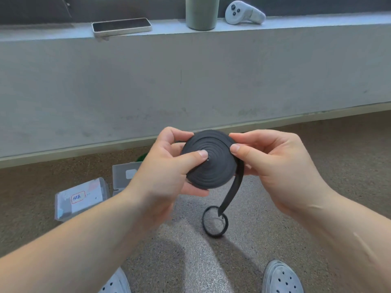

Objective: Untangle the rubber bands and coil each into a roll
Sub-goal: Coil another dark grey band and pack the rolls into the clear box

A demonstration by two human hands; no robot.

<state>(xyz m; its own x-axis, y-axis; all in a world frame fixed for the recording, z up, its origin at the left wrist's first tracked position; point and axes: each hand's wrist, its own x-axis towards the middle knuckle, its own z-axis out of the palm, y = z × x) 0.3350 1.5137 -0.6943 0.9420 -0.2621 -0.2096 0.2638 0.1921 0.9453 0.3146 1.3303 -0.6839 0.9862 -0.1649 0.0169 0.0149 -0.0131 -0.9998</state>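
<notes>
Holding the black rubber band roll [213, 166] at the centre of the view, above the speckled floor [317, 155], we have both hands clamped on it. Our left hand [167, 170] grips it from the left. Its thumb [201, 154] presses on the middle of the spiral, and its curled fingers wrap round the top edge and underneath. Our right hand [273, 166] pinches the right rim between thumb [236, 148] and forefinger, the other fingers curled behind.

From that pinch a loose tail [232, 191] hangs down and ends in a small loop [214, 234] low by the floor. We cannot tell whether the loop touches it.

To the left, 2 clear plastic boxes stand on the floor. The near box [82, 197] carries a label with a red outline and blue writing. The far box [124, 174] is partly hidden by our left hand and wrist. A scrap of something green [142, 157] shows beyond it, too covered to identify.

A grey wall [190, 81] rises on the far side to a ledge [296, 22]. On it, from left to right, are a phone [121, 26] lying flat, a pale green cup [202, 12] and a white controller [243, 13].

At the near edge, 2 perforated shoes show, 1 at the left [116, 282] and 1 at the right [281, 278].
</notes>
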